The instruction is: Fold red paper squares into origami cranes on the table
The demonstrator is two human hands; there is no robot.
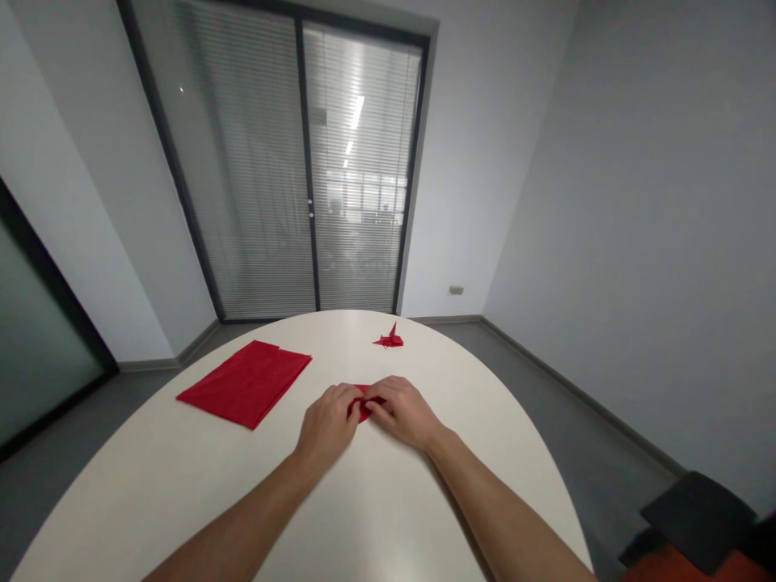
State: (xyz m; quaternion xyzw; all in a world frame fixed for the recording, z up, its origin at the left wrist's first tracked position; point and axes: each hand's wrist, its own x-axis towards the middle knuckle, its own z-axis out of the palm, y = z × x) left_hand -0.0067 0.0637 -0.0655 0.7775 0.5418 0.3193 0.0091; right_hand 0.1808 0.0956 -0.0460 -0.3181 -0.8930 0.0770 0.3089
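Between my two hands a piece of red paper lies low over the table, partly folded, most of it hidden by my fingers. My left hand pinches its left side, thumb and fingers curled inward. From the right, my right hand grips the other side, its thumb and fingertips close to those of the left. Beyond the hands stands a small folded red paper crane, with a pointed part sticking up. To the left lies a flat stack of red paper sheets.
The round white table reaches out to a curved far edge. Behind it are a glass partition with blinds and a white wall. A black and orange chair stands at the lower right.
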